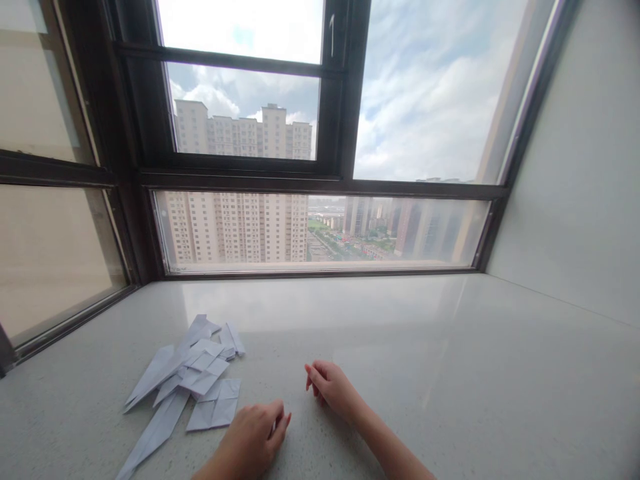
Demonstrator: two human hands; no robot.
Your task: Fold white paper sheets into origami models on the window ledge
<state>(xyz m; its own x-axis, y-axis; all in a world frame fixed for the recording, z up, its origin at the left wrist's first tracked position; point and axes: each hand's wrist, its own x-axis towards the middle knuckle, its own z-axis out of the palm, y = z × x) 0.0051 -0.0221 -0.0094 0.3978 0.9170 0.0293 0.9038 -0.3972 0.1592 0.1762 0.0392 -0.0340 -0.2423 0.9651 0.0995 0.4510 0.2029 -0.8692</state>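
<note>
My left hand (254, 435) rests low on the pale sill, its fingers curled in and no object visible in them. Just beyond it lies a square of folded white paper (215, 405), close to the wrist and knuckles. My right hand (331, 388) is a little farther out and to the right, also loosely curled with nothing showing in it. A gap of bare sill separates the two hands. To the left is a loose heap of folded white papers (204, 375), some square and some long and pointed like paper planes, overlapping one another.
The speckled white window sill (425, 373) stretches out to a dark window frame (320, 275). More framed glass (55, 253) stands along the left side. A plain pale wall (575, 200) bounds the right. Tall buildings (240, 220) show outside.
</note>
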